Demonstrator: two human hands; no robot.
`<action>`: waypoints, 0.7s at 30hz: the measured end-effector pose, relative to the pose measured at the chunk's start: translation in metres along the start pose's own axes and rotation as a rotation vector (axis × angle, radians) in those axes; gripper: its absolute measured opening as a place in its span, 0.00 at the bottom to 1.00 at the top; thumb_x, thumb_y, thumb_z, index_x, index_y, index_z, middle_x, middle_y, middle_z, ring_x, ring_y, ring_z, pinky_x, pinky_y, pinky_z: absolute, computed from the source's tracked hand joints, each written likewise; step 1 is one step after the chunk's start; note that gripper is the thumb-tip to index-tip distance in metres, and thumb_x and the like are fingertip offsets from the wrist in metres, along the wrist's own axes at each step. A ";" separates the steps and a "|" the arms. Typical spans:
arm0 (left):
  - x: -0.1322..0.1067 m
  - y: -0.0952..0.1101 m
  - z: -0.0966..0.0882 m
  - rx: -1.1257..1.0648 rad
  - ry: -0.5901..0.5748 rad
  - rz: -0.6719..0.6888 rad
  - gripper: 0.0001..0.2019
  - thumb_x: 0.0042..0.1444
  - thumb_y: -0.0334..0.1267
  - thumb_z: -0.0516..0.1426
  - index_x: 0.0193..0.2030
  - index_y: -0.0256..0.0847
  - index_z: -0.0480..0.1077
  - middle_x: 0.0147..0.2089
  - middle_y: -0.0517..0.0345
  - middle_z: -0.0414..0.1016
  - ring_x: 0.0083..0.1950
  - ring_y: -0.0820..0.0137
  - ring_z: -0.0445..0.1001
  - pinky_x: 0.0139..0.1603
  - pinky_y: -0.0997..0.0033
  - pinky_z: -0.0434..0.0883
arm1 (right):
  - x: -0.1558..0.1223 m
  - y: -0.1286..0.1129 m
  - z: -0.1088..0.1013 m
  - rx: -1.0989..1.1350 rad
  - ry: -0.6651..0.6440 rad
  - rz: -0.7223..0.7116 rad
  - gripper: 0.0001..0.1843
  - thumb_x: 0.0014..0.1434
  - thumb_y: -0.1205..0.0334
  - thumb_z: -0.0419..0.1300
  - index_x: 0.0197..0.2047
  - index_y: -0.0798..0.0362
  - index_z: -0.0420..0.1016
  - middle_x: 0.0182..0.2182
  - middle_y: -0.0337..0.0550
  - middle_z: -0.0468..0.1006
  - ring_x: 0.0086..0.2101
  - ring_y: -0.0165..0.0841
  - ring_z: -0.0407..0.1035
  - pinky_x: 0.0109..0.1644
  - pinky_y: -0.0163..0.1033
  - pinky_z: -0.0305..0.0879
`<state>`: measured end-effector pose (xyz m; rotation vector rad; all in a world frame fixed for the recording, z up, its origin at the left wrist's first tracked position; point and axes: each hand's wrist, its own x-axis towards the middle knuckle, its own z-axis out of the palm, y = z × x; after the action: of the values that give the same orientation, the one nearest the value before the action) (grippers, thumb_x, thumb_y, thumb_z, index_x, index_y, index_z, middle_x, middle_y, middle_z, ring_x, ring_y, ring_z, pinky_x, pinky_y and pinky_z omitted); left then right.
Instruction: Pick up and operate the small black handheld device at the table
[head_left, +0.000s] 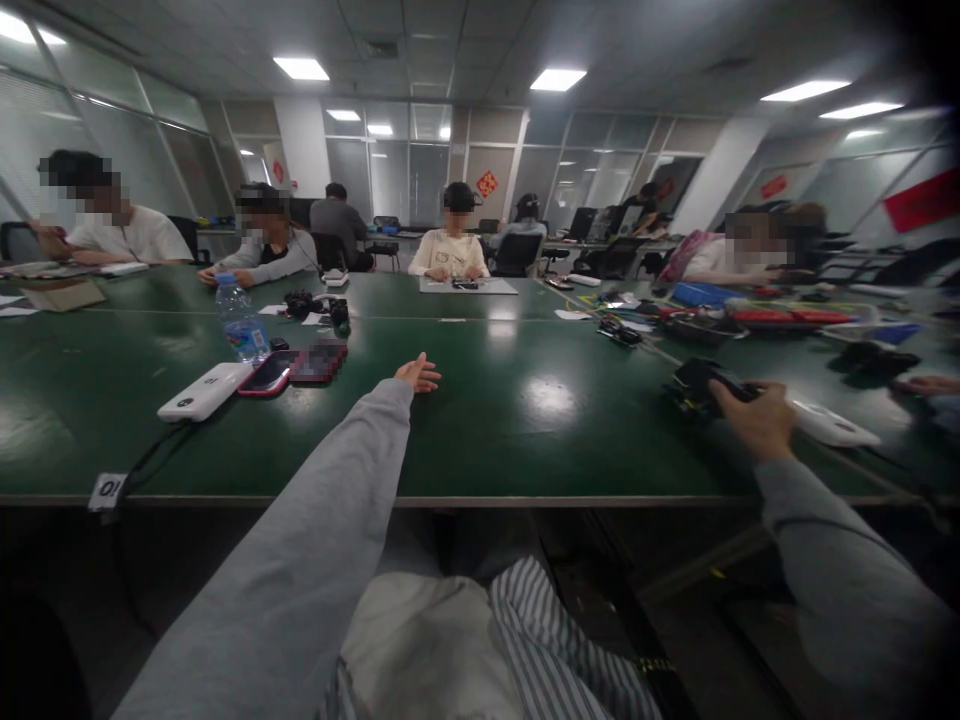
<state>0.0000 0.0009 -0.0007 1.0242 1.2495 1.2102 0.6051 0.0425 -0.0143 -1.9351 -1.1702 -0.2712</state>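
Note:
My left hand (420, 374) is stretched out over the green table (480, 440), fingers apart, with nothing in it. At the right, my right hand (754, 415) has its thumb and fingers around a black, boxy object (701, 382) at the tabletop. Small yellowish and bluish bits show along its lower left side; its exact kind is unclear. Just beyond that hand lies a white power bank (836, 424). To the left of my left hand are a red-edged phone (268, 374) and a second red phone (319, 361).
Another white power bank (204, 392) with a cable lies at left, near a water bottle (241, 325). Black gear (319, 308) sits farther back. Cables, a blue item (701, 294) and dark pouches crowd the right. Several people sit around; a co-worker's hand (928, 385) rests at far right.

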 end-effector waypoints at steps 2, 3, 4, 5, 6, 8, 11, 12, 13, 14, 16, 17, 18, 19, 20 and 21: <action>0.002 -0.001 0.000 0.003 -0.001 -0.002 0.24 0.54 0.56 0.48 0.42 0.35 0.66 0.40 0.45 0.76 0.26 0.72 0.73 0.28 0.74 0.69 | -0.005 -0.006 -0.005 -0.054 -0.053 -0.019 0.40 0.46 0.33 0.54 0.52 0.57 0.64 0.41 0.66 0.70 0.42 0.47 0.66 0.38 0.48 0.58; 0.004 -0.002 -0.001 0.004 -0.004 -0.002 0.24 0.54 0.56 0.48 0.42 0.34 0.66 0.40 0.44 0.76 0.26 0.72 0.74 0.28 0.74 0.69 | -0.009 -0.010 -0.008 -0.083 -0.046 -0.041 0.40 0.47 0.32 0.52 0.52 0.56 0.64 0.40 0.65 0.70 0.41 0.47 0.66 0.37 0.48 0.58; 0.005 -0.003 -0.001 0.005 -0.007 -0.001 0.25 0.54 0.57 0.48 0.42 0.34 0.67 0.40 0.44 0.76 0.26 0.72 0.74 0.27 0.74 0.69 | -0.013 -0.014 -0.011 -0.110 -0.023 -0.072 0.40 0.47 0.32 0.51 0.52 0.56 0.64 0.40 0.65 0.71 0.41 0.47 0.66 0.36 0.47 0.57; 0.006 -0.003 -0.001 0.006 -0.010 0.000 0.25 0.54 0.57 0.48 0.42 0.35 0.67 0.40 0.44 0.76 0.26 0.72 0.74 0.27 0.74 0.69 | -0.017 -0.018 -0.014 -0.132 0.008 -0.107 0.40 0.48 0.32 0.51 0.52 0.55 0.64 0.40 0.64 0.71 0.40 0.46 0.66 0.36 0.47 0.57; 0.006 -0.004 -0.001 0.006 -0.012 0.001 0.25 0.53 0.57 0.48 0.42 0.35 0.67 0.40 0.44 0.76 0.26 0.72 0.74 0.27 0.74 0.69 | -0.021 -0.022 -0.017 -0.148 0.039 -0.143 0.39 0.49 0.32 0.50 0.53 0.55 0.63 0.40 0.63 0.71 0.40 0.46 0.66 0.36 0.46 0.56; 0.007 -0.004 -0.002 0.007 -0.014 0.001 0.26 0.53 0.58 0.48 0.42 0.35 0.67 0.40 0.45 0.76 0.26 0.73 0.74 0.27 0.74 0.69 | -0.029 -0.031 -0.021 -0.171 0.085 -0.204 0.37 0.51 0.34 0.49 0.53 0.55 0.63 0.40 0.62 0.71 0.41 0.45 0.66 0.37 0.45 0.56; 0.006 -0.004 -0.001 0.007 -0.017 0.004 0.26 0.53 0.58 0.48 0.42 0.35 0.67 0.40 0.45 0.76 0.26 0.72 0.74 0.28 0.74 0.69 | -0.037 -0.042 -0.024 -0.188 0.124 -0.236 0.36 0.53 0.35 0.47 0.52 0.55 0.64 0.40 0.61 0.70 0.42 0.44 0.65 0.37 0.45 0.56; 0.006 -0.004 0.000 0.007 -0.017 0.003 0.26 0.53 0.58 0.47 0.42 0.35 0.67 0.40 0.45 0.76 0.26 0.72 0.74 0.27 0.74 0.69 | -0.039 -0.045 -0.024 -0.187 0.128 -0.235 0.35 0.53 0.35 0.46 0.52 0.54 0.64 0.40 0.60 0.70 0.42 0.44 0.64 0.37 0.44 0.56; 0.006 -0.004 0.000 0.008 -0.016 0.001 0.26 0.53 0.58 0.47 0.42 0.35 0.67 0.40 0.45 0.76 0.26 0.73 0.74 0.27 0.74 0.69 | -0.040 -0.048 -0.024 -0.184 0.126 -0.234 0.34 0.54 0.35 0.45 0.52 0.54 0.64 0.40 0.59 0.70 0.42 0.43 0.64 0.38 0.44 0.56; 0.006 -0.003 0.001 0.008 -0.016 -0.003 0.26 0.54 0.58 0.47 0.42 0.35 0.67 0.39 0.45 0.76 0.26 0.73 0.73 0.27 0.75 0.69 | -0.041 -0.050 -0.023 -0.180 0.121 -0.240 0.34 0.54 0.36 0.45 0.52 0.53 0.64 0.41 0.58 0.70 0.42 0.43 0.64 0.38 0.44 0.56; 0.006 -0.003 0.001 0.008 -0.016 -0.011 0.25 0.54 0.57 0.46 0.41 0.35 0.67 0.39 0.46 0.76 0.26 0.73 0.73 0.26 0.75 0.68 | -0.044 -0.053 -0.021 -0.177 0.111 -0.264 0.32 0.55 0.37 0.44 0.53 0.51 0.63 0.42 0.57 0.69 0.42 0.42 0.63 0.39 0.43 0.56; 0.006 -0.003 0.001 0.008 -0.017 -0.012 0.25 0.54 0.57 0.46 0.41 0.35 0.67 0.39 0.46 0.76 0.26 0.73 0.73 0.26 0.75 0.68 | -0.045 -0.054 -0.021 -0.185 0.108 -0.279 0.32 0.56 0.37 0.44 0.54 0.51 0.62 0.42 0.56 0.69 0.43 0.41 0.62 0.39 0.43 0.56; 0.006 -0.002 0.002 0.008 -0.018 -0.011 0.25 0.54 0.58 0.47 0.41 0.35 0.67 0.39 0.46 0.76 0.26 0.73 0.73 0.27 0.75 0.69 | -0.046 -0.054 -0.020 -0.201 0.104 -0.295 0.31 0.56 0.38 0.44 0.54 0.51 0.62 0.43 0.56 0.68 0.43 0.41 0.62 0.39 0.42 0.56; 0.006 -0.002 0.002 0.009 -0.017 -0.011 0.25 0.54 0.58 0.47 0.41 0.36 0.67 0.38 0.46 0.76 0.26 0.73 0.73 0.27 0.75 0.69 | -0.046 -0.054 -0.019 -0.226 0.101 -0.306 0.31 0.57 0.39 0.45 0.55 0.50 0.61 0.43 0.56 0.68 0.43 0.41 0.62 0.40 0.42 0.56; 0.006 -0.002 0.002 0.011 -0.016 -0.011 0.26 0.53 0.58 0.47 0.41 0.36 0.67 0.38 0.46 0.76 0.26 0.73 0.73 0.27 0.75 0.69 | -0.046 -0.053 -0.018 -0.256 0.098 -0.307 0.31 0.57 0.39 0.45 0.56 0.50 0.60 0.43 0.57 0.67 0.44 0.41 0.61 0.40 0.43 0.55; 0.005 -0.002 0.002 0.013 -0.015 -0.010 0.26 0.53 0.59 0.47 0.41 0.36 0.67 0.38 0.46 0.76 0.26 0.73 0.73 0.27 0.75 0.69 | -0.045 -0.051 -0.017 -0.287 0.093 -0.298 0.31 0.57 0.40 0.45 0.56 0.50 0.60 0.43 0.57 0.67 0.44 0.42 0.61 0.39 0.43 0.55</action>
<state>0.0015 0.0059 -0.0027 1.0340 1.2512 1.1860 0.5433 0.0125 -0.0008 -1.9594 -1.4184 -0.7139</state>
